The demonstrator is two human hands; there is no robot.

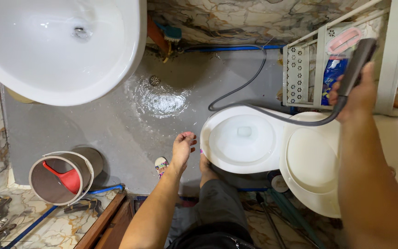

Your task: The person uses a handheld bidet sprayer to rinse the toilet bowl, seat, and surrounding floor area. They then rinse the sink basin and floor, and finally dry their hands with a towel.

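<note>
My right hand (356, 94) is shut on a dark grey spray handle (356, 64), held up at the right above the toilet's raised lid (312, 161). A grey hose (254, 108) runs from the handle across the back rim of the white toilet bowl (217, 138) and loops toward the far wall. My left hand (183, 146) hangs over the wet grey floor, just left of the bowl, fingers loose and holding nothing. The bowl stands open with water in it.
A white sink (56, 50) juts out at the top left. A grey bucket (47, 182) holding a red scoop stands at the lower left. Water ripples near a floor drain (155, 80). A white rack (295, 74) with bottles stands behind the toilet. My sandalled foot (161, 165) rests on the floor.
</note>
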